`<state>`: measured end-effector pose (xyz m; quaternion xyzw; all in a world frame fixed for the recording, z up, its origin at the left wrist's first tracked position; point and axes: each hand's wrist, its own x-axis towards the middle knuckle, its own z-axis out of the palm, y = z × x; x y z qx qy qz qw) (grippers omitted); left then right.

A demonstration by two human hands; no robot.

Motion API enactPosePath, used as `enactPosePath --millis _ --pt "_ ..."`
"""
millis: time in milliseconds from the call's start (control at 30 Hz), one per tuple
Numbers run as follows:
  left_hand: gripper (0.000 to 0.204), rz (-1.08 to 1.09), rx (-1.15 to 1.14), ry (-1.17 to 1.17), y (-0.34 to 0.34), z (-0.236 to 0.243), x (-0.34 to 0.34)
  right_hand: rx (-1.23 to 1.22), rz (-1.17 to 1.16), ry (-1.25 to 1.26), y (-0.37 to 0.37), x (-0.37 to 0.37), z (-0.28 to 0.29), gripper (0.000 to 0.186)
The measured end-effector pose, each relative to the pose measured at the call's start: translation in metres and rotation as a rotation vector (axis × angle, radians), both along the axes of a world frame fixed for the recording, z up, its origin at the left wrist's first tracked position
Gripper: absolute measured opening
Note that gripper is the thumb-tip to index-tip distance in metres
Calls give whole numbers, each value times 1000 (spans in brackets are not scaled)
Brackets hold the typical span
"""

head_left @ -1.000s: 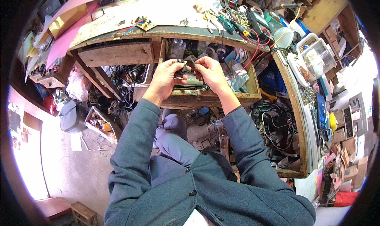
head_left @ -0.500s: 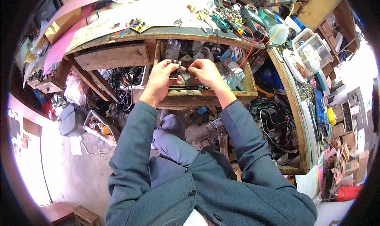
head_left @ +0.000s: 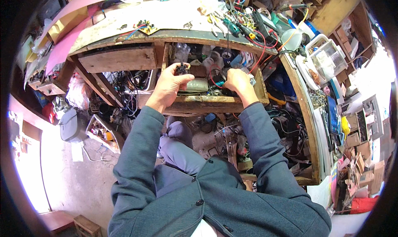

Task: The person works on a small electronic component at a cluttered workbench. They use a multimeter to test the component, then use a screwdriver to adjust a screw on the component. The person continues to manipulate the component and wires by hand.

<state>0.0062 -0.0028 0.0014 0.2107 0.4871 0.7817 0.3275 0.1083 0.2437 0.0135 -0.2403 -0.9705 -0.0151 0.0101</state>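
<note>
Left hand [head_left: 167,87]: fingers gripping a small dark part [head_left: 182,69], above left side of open drawer [head_left: 203,99].
Right hand [head_left: 240,82]: fingers curled over drawer's right side; cannot tell whether gripping anything.
Drawer contents: cluttered, clear plastic bag [head_left: 181,52] toward back.
Table [head_left: 174,17]: beyond drawer; circuit board [head_left: 146,28] with wires, left; green-handled tool [head_left: 232,27], right.

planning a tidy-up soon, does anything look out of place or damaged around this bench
Mostly loose clutter. Black cables hang in an uncoiled tangle left of the open drawer, whose wooden front edge looks worn. At far right, cardboard pieces lie heaped at odd angles.
</note>
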Motion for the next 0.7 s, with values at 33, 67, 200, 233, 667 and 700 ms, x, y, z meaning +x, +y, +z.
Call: enactPosePath --millis 33,67,200,233,667,700 --pt "38 -10 -21 9 -1 1 0 -1 4 -2 4 -1 -6 34" --pt "39 11 -29 -1 -1 5 4 -79 -2 -12 9 -2 -8 32" --pt "35 -36 33 -80 -3 -3 -4 -350 -66 63 8 6 13 24" --pt "35 -43 33 -79 -4 -4 -4 -422 -100 140 -4 11 28 22" --pt "22 -100 183 -248 -4 -1 -8 -1695 358 1035 -44 6 10 19" --pt "22 -120 210 -279 -7 3 -7 -1674 321 1031 -53 3 13 18"
